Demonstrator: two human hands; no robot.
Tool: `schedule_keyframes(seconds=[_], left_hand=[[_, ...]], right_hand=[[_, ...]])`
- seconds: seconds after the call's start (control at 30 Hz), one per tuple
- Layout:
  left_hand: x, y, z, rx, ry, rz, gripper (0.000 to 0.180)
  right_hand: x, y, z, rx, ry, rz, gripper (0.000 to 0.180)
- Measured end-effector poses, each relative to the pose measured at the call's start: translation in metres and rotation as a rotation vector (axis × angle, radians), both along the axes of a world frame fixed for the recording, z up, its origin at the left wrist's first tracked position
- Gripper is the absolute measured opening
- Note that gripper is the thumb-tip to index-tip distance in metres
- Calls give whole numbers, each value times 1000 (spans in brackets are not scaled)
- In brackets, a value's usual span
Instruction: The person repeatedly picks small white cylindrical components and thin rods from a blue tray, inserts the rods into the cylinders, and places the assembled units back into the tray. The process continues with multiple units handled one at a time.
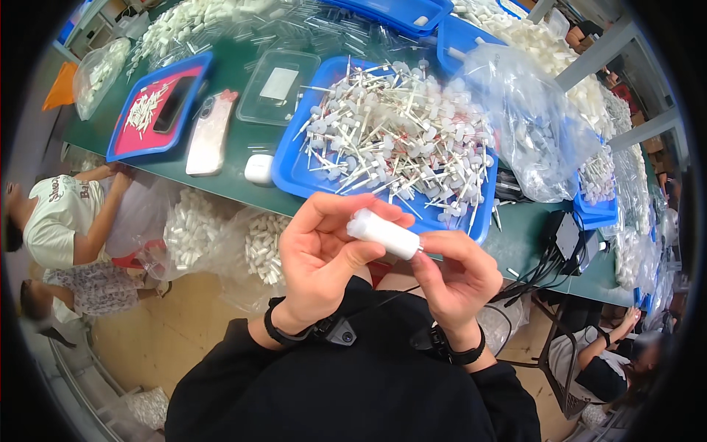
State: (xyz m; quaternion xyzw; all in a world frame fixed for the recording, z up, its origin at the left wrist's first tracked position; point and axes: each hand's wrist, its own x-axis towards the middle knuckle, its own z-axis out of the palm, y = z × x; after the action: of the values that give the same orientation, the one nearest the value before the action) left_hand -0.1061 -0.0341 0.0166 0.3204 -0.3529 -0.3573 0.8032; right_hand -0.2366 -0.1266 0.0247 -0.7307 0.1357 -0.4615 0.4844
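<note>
Mid-piece, I judge: my left grip and right grip pinch one white cylinder; loose stemmed parts fill the blue tray.

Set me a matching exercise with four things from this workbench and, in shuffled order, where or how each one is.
Things
1. white cylinder
2. dark phone
3. large blue tray
4. pale pink phone

Places and states
A. lying on the pink surface inside the smaller blue tray
B. directly on the green tabletop, just right of that smaller tray
C. between the fingers of the left hand and right hand
D. heaped with stemmed white pieces

Pairs: 1-C, 2-A, 3-D, 4-B
</note>
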Motion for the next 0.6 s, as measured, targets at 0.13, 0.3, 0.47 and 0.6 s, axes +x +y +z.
schedule_keyframes(seconds=[0.13,0.3,0.47,0.6], left_hand=[[4,11,-9,62,17,106,35],[38,41,-53,272,227,471,35],[98,116,-158,530,324,873,42],[124,169,-290,884,589,874,52]], right_hand=[[9,8,-2,69,77,21,13],[19,-2,7,132,458,355,25],[-5,-62,30,-108,557,146,19],[6,-123,43,-261,641,-111,13]])
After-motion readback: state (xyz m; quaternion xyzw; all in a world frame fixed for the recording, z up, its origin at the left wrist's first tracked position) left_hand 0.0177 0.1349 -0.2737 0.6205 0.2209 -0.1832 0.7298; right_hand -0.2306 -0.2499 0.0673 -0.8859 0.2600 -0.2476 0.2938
